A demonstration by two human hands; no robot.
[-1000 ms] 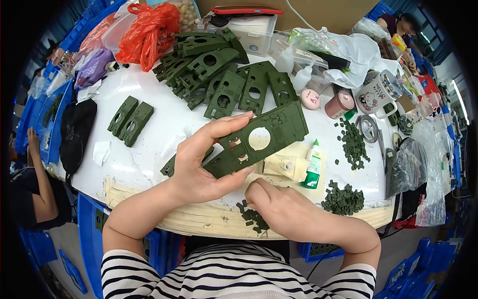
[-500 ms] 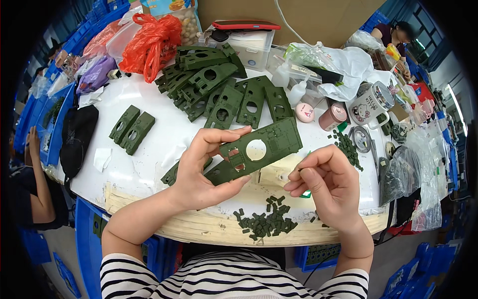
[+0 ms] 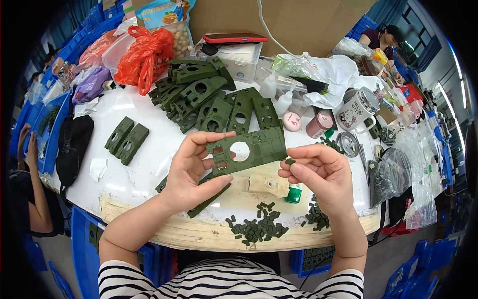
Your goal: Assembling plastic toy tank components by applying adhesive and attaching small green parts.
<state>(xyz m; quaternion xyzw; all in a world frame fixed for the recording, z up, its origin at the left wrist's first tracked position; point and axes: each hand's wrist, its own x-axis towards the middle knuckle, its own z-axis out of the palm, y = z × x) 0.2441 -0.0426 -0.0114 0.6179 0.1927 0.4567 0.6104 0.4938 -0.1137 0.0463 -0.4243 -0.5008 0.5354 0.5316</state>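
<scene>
- Far left: blue crate (image 3: 59,130), with co-worker's hands (image 3: 31,149) raised beside it.
- Next, black cloth bag (image 3: 74,149) by the table's left edge; inward from it, two green shells (image 3: 136,135) side by side on white tabletop (image 3: 149,172), paper scrap (image 3: 98,169) nearer the body.
- Toward the back, red plastic bag (image 3: 147,60); right of it, heaped green shells (image 3: 215,85), overlapping at mixed angles.
- Left hand (image 3: 186,172): clasped round left end of one green hull plate (image 3: 264,147). Fingers at far edge, thumb at near edge.
- Below left hand: another green part (image 3: 205,203), partly covered.
- Held hull plate: raised in front of the body, between both hands. Long axis roughly left to right, right end slightly farther from the body. Round opening toward left grip, solid end toward right hand.
- Nearer the body: pile of small pieces (image 3: 259,226); beyond it, cream block (image 3: 259,183), then green bottle (image 3: 294,193), partly hidden.
- Beside right wrist: second heap (image 3: 314,217) of similar pieces.
- Right hand (image 3: 323,177): narrow pinch, thumb and finger on one small green chip (image 3: 290,161). Chip just off plate's right end, near its lower corner; contact unclear. Right hand nearer that end. Chip's own long axis too small to read.
- Farther right: lidded mug (image 3: 353,114), clear plastic bag (image 3: 393,169).
</scene>
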